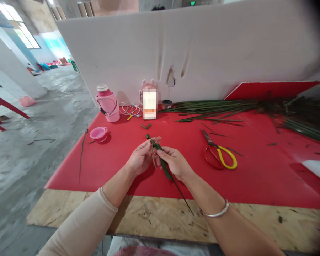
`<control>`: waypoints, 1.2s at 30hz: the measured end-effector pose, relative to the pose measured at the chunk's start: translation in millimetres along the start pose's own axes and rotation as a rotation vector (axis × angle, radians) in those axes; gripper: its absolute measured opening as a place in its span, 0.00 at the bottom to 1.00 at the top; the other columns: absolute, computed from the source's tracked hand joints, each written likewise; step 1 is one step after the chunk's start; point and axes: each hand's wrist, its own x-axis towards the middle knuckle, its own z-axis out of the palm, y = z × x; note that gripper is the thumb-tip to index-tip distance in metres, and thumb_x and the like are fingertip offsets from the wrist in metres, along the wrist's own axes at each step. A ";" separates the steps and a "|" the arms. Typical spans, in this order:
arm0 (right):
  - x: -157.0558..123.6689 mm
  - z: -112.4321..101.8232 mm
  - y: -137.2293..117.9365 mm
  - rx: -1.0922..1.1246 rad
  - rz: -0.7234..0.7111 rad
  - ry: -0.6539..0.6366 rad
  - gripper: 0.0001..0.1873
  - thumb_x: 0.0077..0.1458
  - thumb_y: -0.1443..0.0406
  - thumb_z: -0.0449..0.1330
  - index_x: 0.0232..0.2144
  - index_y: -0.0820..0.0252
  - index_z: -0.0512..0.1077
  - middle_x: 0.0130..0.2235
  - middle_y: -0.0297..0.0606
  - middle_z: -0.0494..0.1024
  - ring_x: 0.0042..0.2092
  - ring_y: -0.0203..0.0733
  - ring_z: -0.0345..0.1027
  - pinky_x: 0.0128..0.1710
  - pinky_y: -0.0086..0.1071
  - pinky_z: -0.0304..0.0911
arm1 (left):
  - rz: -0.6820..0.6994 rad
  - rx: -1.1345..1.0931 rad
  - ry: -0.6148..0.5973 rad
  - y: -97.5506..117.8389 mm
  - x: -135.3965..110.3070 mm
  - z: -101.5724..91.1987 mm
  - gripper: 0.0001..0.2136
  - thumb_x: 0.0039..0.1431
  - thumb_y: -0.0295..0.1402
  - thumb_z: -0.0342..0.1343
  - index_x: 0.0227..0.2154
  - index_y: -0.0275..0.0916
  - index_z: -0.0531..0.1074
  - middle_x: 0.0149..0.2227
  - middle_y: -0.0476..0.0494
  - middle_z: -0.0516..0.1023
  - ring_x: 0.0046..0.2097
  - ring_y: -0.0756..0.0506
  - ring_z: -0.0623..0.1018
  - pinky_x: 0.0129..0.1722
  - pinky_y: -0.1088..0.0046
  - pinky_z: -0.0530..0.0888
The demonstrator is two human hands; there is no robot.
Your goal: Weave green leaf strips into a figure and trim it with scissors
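Both my hands meet over the front middle of the red table covering, closed on a small piece of woven green leaf strips (156,145). My left hand (140,158) pinches its upper left end between thumb and fingers. My right hand (176,161) grips it lower down, thumb on top. Loose leaf ends hang below the fingers, and one long thin strip (183,195) reaches down past the red edge. The fingers partly hide the weave. A short folded leaf piece (146,126) lies just beyond my hands.
Scissors (220,153) with red and yellow handles lie to the right. Long green leaves (213,106) are piled at the back right. A pink cup (98,134), a pink bottle (108,105), a white cable (130,109) and a propped phone (149,103) stand or lie at the left and back, before a white panel (122,53).
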 end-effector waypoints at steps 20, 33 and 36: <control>-1.9 0.4 -1.2 -0.310 -0.045 0.159 0.16 0.52 0.54 0.55 0.24 0.61 0.69 0.16 0.30 0.69 0.15 0.30 0.59 0.14 0.24 0.54 | 0.204 0.287 0.169 -4.7 1.7 1.7 0.17 0.43 0.40 0.64 0.35 0.34 0.76 0.27 0.46 0.75 0.28 0.53 0.72 0.30 0.77 0.70; -3.0 -1.6 3.5 -0.294 -0.060 0.051 0.15 0.53 0.57 0.54 0.22 0.61 0.68 0.18 0.31 0.70 0.17 0.31 0.59 0.16 0.25 0.54 | 0.294 0.411 0.194 -9.5 4.9 -3.8 0.13 0.42 0.33 0.65 0.33 0.35 0.77 0.26 0.48 0.76 0.27 0.54 0.71 0.31 0.77 0.69; -2.6 -1.6 4.0 -0.322 -0.049 0.083 0.16 0.53 0.57 0.53 0.22 0.61 0.69 0.18 0.32 0.70 0.18 0.31 0.60 0.17 0.25 0.54 | 0.237 0.379 0.186 -8.4 5.1 -4.2 0.13 0.40 0.34 0.66 0.32 0.34 0.77 0.23 0.49 0.74 0.23 0.55 0.68 0.26 0.79 0.67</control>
